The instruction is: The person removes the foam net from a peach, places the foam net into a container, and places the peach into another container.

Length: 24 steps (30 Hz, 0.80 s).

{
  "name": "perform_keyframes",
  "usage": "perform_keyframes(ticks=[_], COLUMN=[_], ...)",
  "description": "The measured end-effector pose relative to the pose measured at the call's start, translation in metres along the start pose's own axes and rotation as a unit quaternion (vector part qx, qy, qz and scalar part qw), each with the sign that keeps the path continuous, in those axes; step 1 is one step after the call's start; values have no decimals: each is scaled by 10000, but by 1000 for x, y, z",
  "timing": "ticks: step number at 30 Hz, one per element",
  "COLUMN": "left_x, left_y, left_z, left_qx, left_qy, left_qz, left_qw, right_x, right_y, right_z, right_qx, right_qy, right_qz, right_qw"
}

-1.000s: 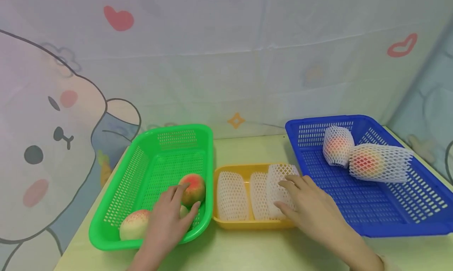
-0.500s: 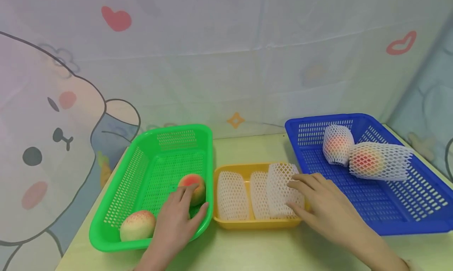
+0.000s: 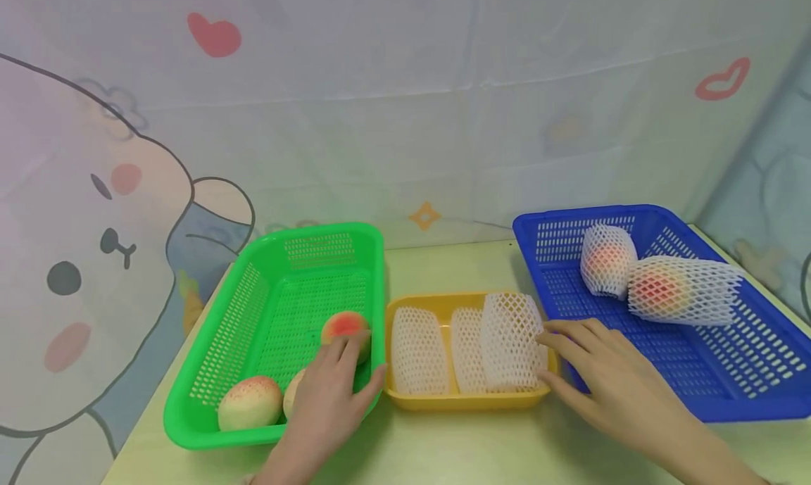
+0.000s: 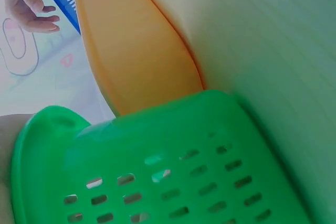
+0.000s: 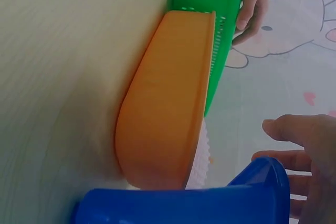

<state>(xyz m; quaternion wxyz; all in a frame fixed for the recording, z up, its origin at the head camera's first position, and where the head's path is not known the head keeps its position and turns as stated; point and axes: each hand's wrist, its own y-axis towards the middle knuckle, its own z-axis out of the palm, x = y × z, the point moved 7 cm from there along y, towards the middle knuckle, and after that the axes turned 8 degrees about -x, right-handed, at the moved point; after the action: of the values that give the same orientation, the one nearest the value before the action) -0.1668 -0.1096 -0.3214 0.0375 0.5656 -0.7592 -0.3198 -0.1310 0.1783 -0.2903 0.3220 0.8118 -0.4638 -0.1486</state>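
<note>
My left hand [image 3: 334, 383] hangs over the front right corner of the green basket [image 3: 298, 295], fingers loosely bent and partly in front of a red-topped peach [image 3: 344, 322]. A second peach [image 3: 294, 392] is half hidden behind that hand, and a paler peach [image 3: 250, 402] lies at the front left. Over the gap between the yellow tray [image 3: 456, 402] and the blue basket [image 3: 671, 362] is my right hand [image 3: 611, 372]. Its fingertips are beside the rightmost white foam net sleeve [image 3: 512, 341]; the right wrist view shows the fingers [image 5: 286, 129] spread with nothing between them.
Two more foam net sleeves, one at the tray's left [image 3: 418, 351] and one in its middle [image 3: 464, 351], lie flat. In the blue basket are two peaches in nets, one upright [image 3: 607, 260] and one on its side [image 3: 662, 291]. A printed curtain [image 3: 443, 119] hangs behind.
Both hands have drifted right: the left across the green basket, uncovering more of the peaches behind it, the right off the foam net sleeve toward the blue basket.
</note>
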Motion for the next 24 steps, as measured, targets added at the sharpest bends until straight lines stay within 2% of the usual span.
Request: perform_keyframes(ticks=[8,16,24], left_x=[-9,-16,-16], left_y=[-1,-3,-6], left_z=[8,12,19], left_qx=[166,348,702], left_qy=[-64,230,198], left_qz=[107,182,33], left_qw=[9998,9990,9973], right_x=[-12,-21,-33], right_y=[-8,-14,-19], right_z=[-3,-10,-17], right_qx=[278,465,355], right_qy=[-188,-308,-470], right_qz=[-46,-142,-497], right_qw=[9994,9983,9970])
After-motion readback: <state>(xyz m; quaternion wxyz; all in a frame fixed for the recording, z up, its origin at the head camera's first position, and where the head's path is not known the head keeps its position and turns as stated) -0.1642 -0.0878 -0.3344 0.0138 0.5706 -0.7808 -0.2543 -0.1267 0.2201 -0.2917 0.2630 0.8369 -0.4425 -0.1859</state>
